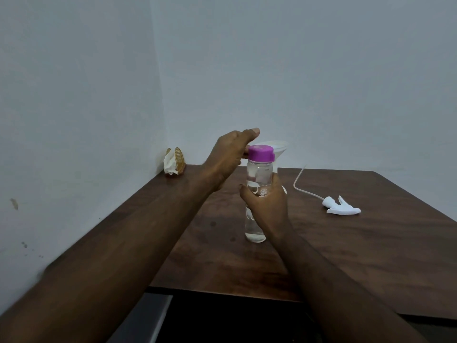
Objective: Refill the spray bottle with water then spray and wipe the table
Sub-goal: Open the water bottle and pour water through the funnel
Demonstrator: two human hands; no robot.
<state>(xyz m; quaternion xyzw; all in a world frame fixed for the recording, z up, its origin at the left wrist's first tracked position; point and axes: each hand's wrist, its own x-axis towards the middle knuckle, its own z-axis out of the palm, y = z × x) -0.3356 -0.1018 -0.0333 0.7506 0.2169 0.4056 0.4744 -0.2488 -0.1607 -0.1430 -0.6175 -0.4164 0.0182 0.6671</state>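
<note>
Fingers of the left hand pinch the purple screw cap of a clear plastic water bottle, while the right hand wraps its middle. The bottle stands upright on the dark wooden tabletop, toward the front edge. 1 white trigger spray head lies detached toward the right edge, well apart from both hands.

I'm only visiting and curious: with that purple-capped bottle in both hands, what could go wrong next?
The left hand grips the purple cap while the right hand holds the water bottle; if the cap comes off suddenly, water might spill on the table.
The white funnel just behind could be knocked by either hand.
The spray head lies loose and might get bumped.
</note>
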